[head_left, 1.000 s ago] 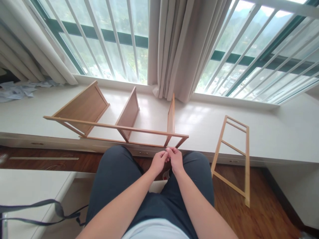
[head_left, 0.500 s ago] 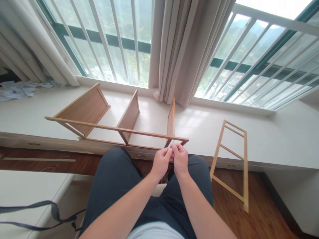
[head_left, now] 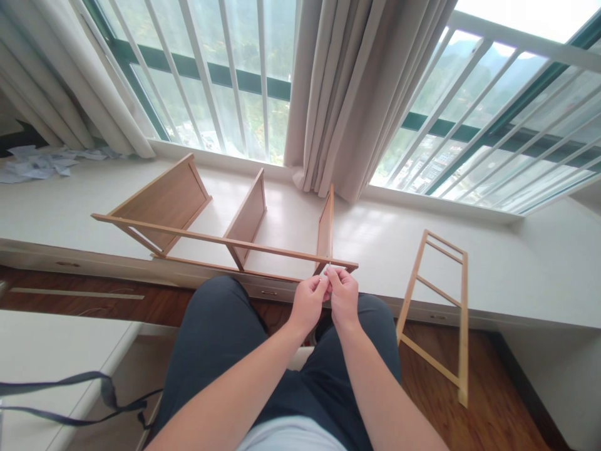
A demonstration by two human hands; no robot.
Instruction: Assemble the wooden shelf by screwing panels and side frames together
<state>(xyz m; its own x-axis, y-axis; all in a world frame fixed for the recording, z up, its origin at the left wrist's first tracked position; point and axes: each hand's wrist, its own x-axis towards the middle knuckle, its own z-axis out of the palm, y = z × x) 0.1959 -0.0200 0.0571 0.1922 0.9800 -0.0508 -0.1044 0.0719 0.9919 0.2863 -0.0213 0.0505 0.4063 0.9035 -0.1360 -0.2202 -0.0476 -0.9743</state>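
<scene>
Daylight from barred windows falls on a white window ledge point(head_left: 493, 263) bearing a half-built wooden shelf frame point(head_left: 225, 241). Left hand point(head_left: 308, 302) and right hand point(head_left: 344, 297) meet just before its near corner, fingertips pinched together on something tiny and pale, too small to identify. It looks light and easily dropped, best held by fingertips.

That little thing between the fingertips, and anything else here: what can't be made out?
- Head view: the small pale piece pinched between left hand and right hand is too small and finger-covered to identify.
- Head view: the wooden shelf frame's near corner sits behind the hands.
- Head view: the papers are cut off by the left edge.
</scene>
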